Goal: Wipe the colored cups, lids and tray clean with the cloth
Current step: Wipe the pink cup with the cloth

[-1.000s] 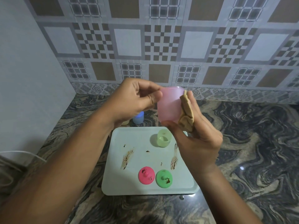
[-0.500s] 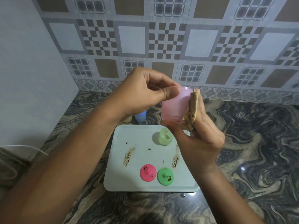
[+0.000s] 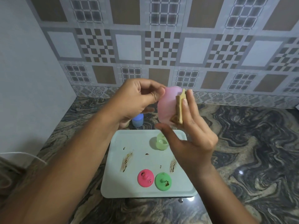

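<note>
My left hand [image 3: 137,101] pinches the rim of a translucent pink cup [image 3: 167,105], held in the air above the tray. My right hand [image 3: 191,135] presses a folded tan cloth [image 3: 179,109] against the cup's right side, fingers stretched upward. Below, a pale green tray [image 3: 140,188] lies on the counter with brown smears and specks. On it stands a light green cup [image 3: 160,142], partly behind my right hand. A pink lid [image 3: 145,177] and a green lid [image 3: 163,181], both with brown spots, lie near the tray's front edge.
A blue cup [image 3: 137,120] stands on the marbled counter [image 3: 250,151] behind the tray, next to a pale object mostly hidden by my left hand. A tiled wall rises behind, a plain wall at left. A white cable [image 3: 24,155] runs at the left edge.
Both hands have stayed together with the pink cup; the cloth has slid along the cup's right side and the right fingers have straightened upward. Things on the tray have not moved.
</note>
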A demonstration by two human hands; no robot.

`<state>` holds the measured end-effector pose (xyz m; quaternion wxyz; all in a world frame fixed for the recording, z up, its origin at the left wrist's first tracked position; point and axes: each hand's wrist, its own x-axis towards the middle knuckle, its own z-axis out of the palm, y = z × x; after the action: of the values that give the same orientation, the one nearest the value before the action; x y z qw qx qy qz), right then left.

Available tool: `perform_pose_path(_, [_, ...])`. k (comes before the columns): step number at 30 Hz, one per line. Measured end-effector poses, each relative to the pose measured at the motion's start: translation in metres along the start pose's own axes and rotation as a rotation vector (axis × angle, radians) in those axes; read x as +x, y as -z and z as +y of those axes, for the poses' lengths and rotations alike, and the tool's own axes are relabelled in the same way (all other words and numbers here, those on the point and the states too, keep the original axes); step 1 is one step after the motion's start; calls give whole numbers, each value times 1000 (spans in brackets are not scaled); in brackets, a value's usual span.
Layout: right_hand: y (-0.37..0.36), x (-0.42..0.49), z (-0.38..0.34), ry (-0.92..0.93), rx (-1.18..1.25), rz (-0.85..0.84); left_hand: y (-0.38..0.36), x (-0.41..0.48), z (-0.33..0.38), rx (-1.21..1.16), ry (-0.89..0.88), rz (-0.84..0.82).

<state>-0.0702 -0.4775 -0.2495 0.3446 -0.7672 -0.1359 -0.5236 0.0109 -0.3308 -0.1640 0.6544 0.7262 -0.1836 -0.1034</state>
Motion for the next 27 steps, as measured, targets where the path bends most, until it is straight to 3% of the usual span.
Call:
perform_pose_path(5, [1, 2, 2, -4, 79, 42, 1, -4, 0, -84, 41, -65])
perform_pose_path(11, [5, 9, 2, -301, 322, 116, 1, -7, -1, -130, 72, -49])
perform_pose_path(16, [9, 10, -5, -57, 190, 53, 5, -9, 5, -66, 67, -69])
perform_pose_path(23, [6, 12, -10, -391, 395, 156, 8, -10, 5, -28, 66, -56])
perform_pose_path(27, [4, 8, -11, -206, 233, -9, 11, -10, 3, 67, -16, -40])
